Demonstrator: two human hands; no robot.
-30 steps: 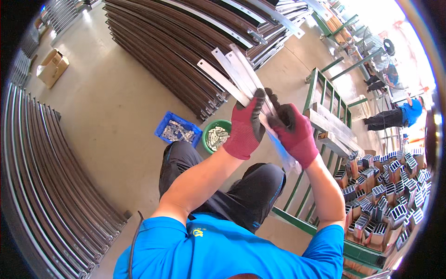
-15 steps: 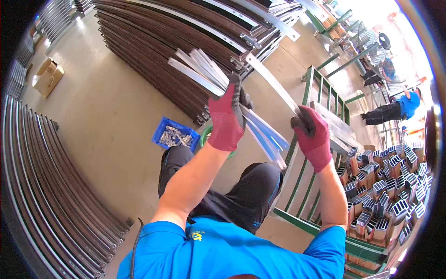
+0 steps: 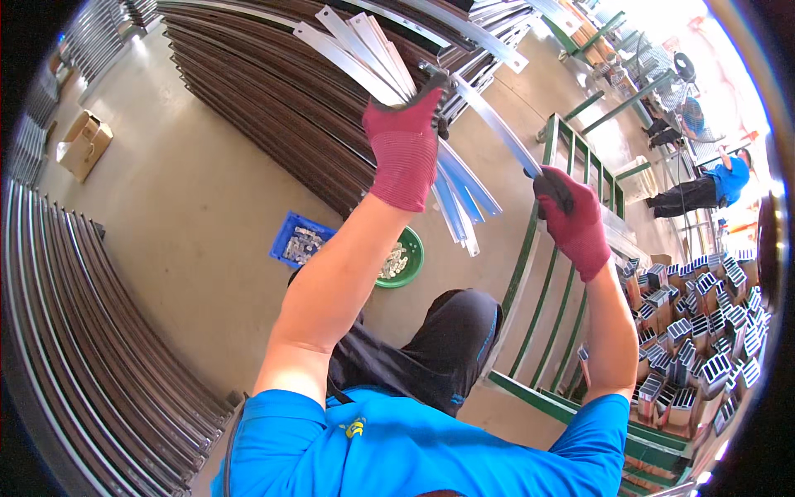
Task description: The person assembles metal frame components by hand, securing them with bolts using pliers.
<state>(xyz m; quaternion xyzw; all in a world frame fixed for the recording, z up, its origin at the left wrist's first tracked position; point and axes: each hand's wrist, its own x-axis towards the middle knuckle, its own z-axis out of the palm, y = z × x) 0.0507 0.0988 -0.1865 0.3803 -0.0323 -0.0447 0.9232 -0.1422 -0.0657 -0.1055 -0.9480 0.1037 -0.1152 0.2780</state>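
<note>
Stack of dark rails (image 3: 273, 108), one, far centre, layered on the floor.
Row of rails (image 3: 91, 331), one, left side.
Green cart frame (image 3: 534, 397), one, right of the person.
Cut metal sections (image 3: 679, 352), many, standing close together, near right.
Bundle of metal strips (image 3: 352, 65), several, thin and flat, fanned at the far end, in the left hand in front of the stack. Handling: a firm pinch at mid-length should suit, as loose strips could slide apart.
Single metal strip (image 3: 501, 123), one, slanting from the right hand toward the left. Handling: best steered flat, its far end watched near the left fingers; contact there cannot be told.
Cardboard box (image 3: 87, 145), one, far left.
Blue crate (image 3: 282, 234) and green bowl (image 3: 418, 257), on the floor, side by side, each holding small metal pieces (image 3: 392, 263).
Hands, gloved, two: left hand (image 3: 406, 141) closed round the bundle; right hand (image 3: 575, 219) closed on the single strip's near end. Handling: a light right grip would probably leave room to turn the strip.
</note>
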